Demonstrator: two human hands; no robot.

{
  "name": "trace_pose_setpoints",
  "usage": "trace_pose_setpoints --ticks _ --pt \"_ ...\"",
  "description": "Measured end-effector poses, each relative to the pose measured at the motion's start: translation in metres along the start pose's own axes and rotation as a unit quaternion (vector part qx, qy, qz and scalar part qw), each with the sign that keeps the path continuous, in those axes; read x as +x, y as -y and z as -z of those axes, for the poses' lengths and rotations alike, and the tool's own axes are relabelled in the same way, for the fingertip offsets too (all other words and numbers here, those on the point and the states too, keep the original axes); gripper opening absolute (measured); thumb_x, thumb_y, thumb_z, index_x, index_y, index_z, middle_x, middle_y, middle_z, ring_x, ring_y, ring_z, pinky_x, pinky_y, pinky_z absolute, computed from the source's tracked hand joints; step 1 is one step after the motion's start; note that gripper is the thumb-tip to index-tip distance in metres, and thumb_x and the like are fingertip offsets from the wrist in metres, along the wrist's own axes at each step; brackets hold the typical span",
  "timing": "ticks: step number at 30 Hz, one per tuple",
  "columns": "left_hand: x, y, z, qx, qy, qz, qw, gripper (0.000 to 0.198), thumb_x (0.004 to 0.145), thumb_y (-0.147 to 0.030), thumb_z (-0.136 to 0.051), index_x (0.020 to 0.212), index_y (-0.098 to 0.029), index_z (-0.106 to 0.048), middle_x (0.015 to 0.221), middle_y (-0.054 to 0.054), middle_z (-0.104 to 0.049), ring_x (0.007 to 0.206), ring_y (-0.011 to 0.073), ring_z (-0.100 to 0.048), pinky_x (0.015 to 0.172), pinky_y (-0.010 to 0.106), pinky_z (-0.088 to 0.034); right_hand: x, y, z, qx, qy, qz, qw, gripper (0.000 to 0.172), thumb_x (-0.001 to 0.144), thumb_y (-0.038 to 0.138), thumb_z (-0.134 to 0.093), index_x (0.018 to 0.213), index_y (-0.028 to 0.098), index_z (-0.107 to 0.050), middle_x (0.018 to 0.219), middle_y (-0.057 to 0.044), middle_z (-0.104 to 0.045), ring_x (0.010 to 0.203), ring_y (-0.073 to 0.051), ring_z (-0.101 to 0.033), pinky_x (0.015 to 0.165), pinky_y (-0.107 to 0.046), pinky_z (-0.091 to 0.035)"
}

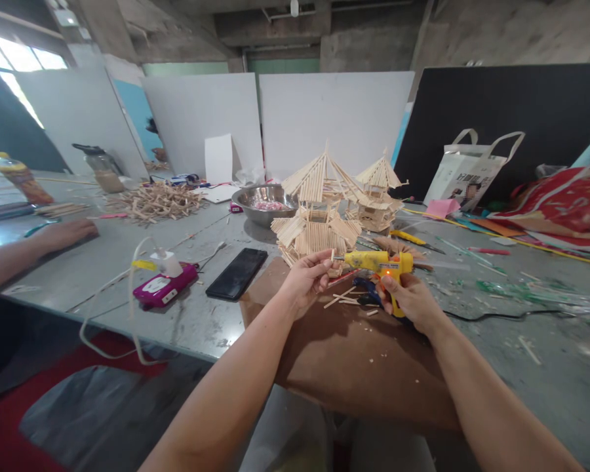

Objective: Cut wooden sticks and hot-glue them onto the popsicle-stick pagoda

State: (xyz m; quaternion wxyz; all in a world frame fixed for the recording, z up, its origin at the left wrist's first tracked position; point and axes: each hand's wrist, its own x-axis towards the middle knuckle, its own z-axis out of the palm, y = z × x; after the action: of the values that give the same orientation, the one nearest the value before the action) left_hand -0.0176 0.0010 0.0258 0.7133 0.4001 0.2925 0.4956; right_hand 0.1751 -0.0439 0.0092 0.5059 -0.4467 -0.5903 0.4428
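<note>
I have the right hand [410, 301] wrapped round the grip of the yellow glue gun [373, 261], nozzle towards nine o'clock. My left hand [311, 282] pinches a short stick [332, 254] right by the nozzle; I can't tell whether they touch. From the left hand, the stick model [319, 239] stands just beyond at twelve o'clock, the bowl [265, 217] at eleven, the phone [236, 274] at nine. A brown board [344, 367] lies on the surface [496, 347] at six.
</note>
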Motion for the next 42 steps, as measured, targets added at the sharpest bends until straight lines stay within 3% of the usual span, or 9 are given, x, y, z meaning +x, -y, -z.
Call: trace_pose_setpoints --ticks 19,23,27,34,42 --pt "0.001 0.003 0.003 0.018 0.021 -0.005 1.000 0.028 0.066 -0.009 -0.059 0.093 -0.011 -0.056 0.063 0.001 -0.062 0.031 -0.0007 -0.038 0.030 0.011 -0.029 0.001 -0.001 -0.001 0.019 -0.023 -0.013 0.999 0.038 0.064 0.052 -0.055 0.057 0.016 -0.047 0.048 0.003 -0.046 0.033 -0.006 -0.040 0.033 -0.020 -0.031" --pt "0.001 0.004 0.004 0.017 0.034 -0.007 0.999 0.026 0.065 -0.010 -0.060 0.091 -0.011 -0.056 0.064 0.002 -0.063 0.031 -0.0008 -0.039 0.031 0.011 -0.030 0.001 0.000 0.001 0.018 -0.020 0.018 0.999 0.038 0.067 0.052 -0.052 0.058 0.016 -0.049 0.048 0.001 -0.049 0.034 -0.007 -0.041 0.034 -0.020 -0.031" --pt "-0.001 0.001 0.007 0.020 0.029 -0.018 0.999 0.027 0.065 -0.014 -0.061 0.092 -0.011 -0.056 0.064 0.001 -0.062 0.030 -0.0006 -0.038 0.029 0.012 -0.028 0.001 0.000 0.004 0.055 -0.057 0.050 0.996 0.035 0.070 0.050 -0.050 0.063 0.016 -0.051 0.050 0.001 -0.051 0.034 -0.007 -0.042 0.035 -0.020 -0.032" --pt "-0.002 -0.034 0.019 0.041 -0.020 -0.113 0.993 0.029 0.062 -0.015 -0.063 0.090 -0.012 -0.057 0.062 0.000 -0.061 0.032 0.0000 -0.040 0.030 0.012 -0.030 0.000 -0.001 0.005 0.097 -0.068 0.049 0.992 0.029 0.072 0.046 -0.051 0.073 0.017 -0.053 0.057 0.000 -0.055 0.034 -0.006 -0.043 0.035 -0.020 -0.033" --pt "0.020 -0.077 0.022 0.037 -0.057 -0.183 0.981 0.018 0.066 -0.009 -0.056 0.084 -0.010 -0.058 0.057 0.000 -0.059 0.031 0.0002 -0.039 0.032 0.013 -0.028 -0.002 -0.001 0.002 0.092 -0.078 0.040 0.992 0.032 0.069 0.048 -0.053 0.068 0.016 -0.052 0.053 0.001 -0.053 0.033 -0.006 -0.042 0.033 -0.020 -0.031"
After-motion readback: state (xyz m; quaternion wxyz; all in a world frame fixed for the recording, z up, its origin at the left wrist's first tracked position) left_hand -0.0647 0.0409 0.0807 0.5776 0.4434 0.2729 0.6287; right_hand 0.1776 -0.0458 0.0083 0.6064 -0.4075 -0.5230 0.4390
